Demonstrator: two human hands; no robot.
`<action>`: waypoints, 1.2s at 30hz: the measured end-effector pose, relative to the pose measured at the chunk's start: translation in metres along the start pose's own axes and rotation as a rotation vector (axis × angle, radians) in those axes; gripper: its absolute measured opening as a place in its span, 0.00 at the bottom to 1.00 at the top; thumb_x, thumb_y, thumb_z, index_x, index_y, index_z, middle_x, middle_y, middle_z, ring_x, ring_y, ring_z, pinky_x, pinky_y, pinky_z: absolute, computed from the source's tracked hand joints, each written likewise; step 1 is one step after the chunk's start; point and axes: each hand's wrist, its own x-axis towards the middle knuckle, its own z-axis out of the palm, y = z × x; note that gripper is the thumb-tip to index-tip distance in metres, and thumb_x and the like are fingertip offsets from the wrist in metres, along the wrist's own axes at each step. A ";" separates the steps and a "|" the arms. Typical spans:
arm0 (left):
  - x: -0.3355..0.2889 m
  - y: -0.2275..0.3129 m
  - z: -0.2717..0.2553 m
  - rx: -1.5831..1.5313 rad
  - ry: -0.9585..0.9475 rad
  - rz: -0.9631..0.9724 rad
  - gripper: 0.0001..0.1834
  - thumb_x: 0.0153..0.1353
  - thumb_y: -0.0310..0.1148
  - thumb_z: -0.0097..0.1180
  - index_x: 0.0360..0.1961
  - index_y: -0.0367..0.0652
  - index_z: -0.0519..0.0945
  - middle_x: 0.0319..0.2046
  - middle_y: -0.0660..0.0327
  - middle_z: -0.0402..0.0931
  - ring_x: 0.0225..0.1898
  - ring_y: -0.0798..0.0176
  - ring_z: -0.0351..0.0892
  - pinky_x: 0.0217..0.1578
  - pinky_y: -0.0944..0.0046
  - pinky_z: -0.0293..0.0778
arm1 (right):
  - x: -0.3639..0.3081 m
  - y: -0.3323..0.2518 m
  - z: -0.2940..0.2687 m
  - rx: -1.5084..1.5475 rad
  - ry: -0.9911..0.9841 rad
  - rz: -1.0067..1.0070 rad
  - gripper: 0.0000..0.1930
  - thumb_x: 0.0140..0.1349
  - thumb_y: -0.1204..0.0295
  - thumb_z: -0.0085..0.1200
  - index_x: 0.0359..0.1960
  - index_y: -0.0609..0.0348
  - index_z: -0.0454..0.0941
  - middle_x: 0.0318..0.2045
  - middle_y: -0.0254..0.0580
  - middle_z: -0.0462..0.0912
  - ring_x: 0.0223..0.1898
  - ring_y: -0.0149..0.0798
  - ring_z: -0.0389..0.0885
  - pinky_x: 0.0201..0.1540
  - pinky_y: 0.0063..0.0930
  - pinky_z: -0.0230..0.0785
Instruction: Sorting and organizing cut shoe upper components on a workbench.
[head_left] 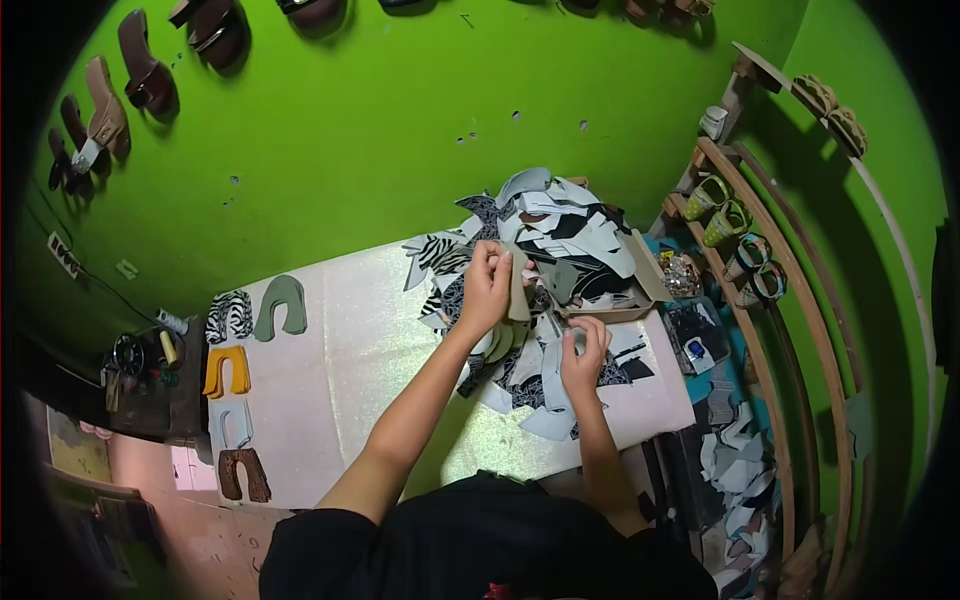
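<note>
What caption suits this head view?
Left hand lifts a beige sole-shaped piece; right hand rests on a heap of patterned cut scraps.

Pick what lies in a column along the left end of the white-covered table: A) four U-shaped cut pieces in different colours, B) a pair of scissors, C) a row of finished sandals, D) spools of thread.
A: four U-shaped cut pieces lie in a column at the left end of the white-covered table, from zebra-print down through yellow and pale grey to brown, with a green one beside the top; the finished sandals hang on the green wall.
</note>
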 end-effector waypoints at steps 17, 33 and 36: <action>-0.113 0.031 -0.066 -0.896 0.206 -0.254 0.11 0.59 0.23 0.35 0.43 0.39 0.57 0.49 0.47 0.65 0.48 0.55 0.69 0.48 0.61 0.68 | -0.027 -0.118 0.056 0.270 -0.381 -0.282 0.30 0.39 0.76 0.59 0.48 0.60 0.62 0.40 0.51 0.71 0.42 0.51 0.72 0.44 0.35 0.65; -0.178 0.037 -0.174 -1.070 0.451 -0.376 0.19 0.52 0.17 0.36 0.46 0.42 0.53 0.46 0.40 0.62 0.51 0.48 0.66 0.52 0.51 0.64 | -0.083 -0.195 0.109 0.345 -0.706 -0.356 0.22 0.40 0.83 0.48 0.43 0.60 0.70 0.38 0.48 0.69 0.41 0.47 0.70 0.45 0.30 0.63; -0.190 0.033 -0.207 -0.893 0.389 -0.455 0.17 0.57 0.27 0.39 0.49 0.42 0.56 0.44 0.46 0.64 0.49 0.50 0.68 0.50 0.55 0.65 | -0.085 -0.206 0.124 0.418 -0.724 -0.265 0.19 0.42 0.87 0.42 0.39 0.61 0.72 0.35 0.48 0.68 0.39 0.48 0.71 0.44 0.31 0.64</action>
